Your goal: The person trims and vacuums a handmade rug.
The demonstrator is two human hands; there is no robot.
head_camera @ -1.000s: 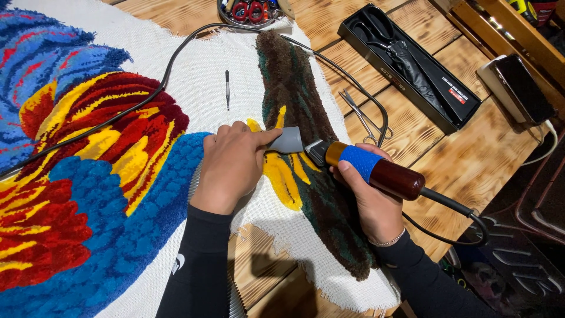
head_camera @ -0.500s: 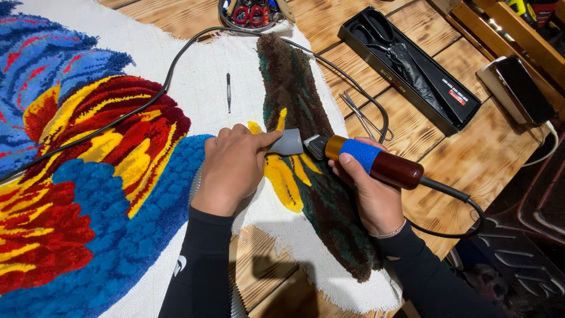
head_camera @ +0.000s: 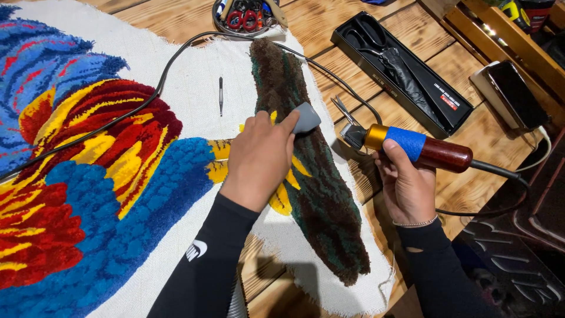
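Note:
A tufted rug (head_camera: 106, 176) in blue, red and yellow with a brown and green branch lies on white backing cloth (head_camera: 194, 88). My left hand (head_camera: 259, 159) rests on the branch and pinches a small grey block (head_camera: 306, 118) at its fingertips. My right hand (head_camera: 406, 182) is closed around a corded carving tool (head_camera: 418, 147) with a wooden handle, blue tape band and gold collar. The tool's metal tip hovers just right of the branch, a short gap from the grey block.
A black cable (head_camera: 147, 100) crosses the rug. A thin metal pick (head_camera: 220, 94) lies on the cloth. A round tin of scissors (head_camera: 247, 15) sits at the top, an open black tool case (head_camera: 400, 70) to its right, and a phone (head_camera: 515, 91) at the far right.
The carving tool has pulled away to the right from the grey block, which it was touching before. My left hand keeps the block on the branch.

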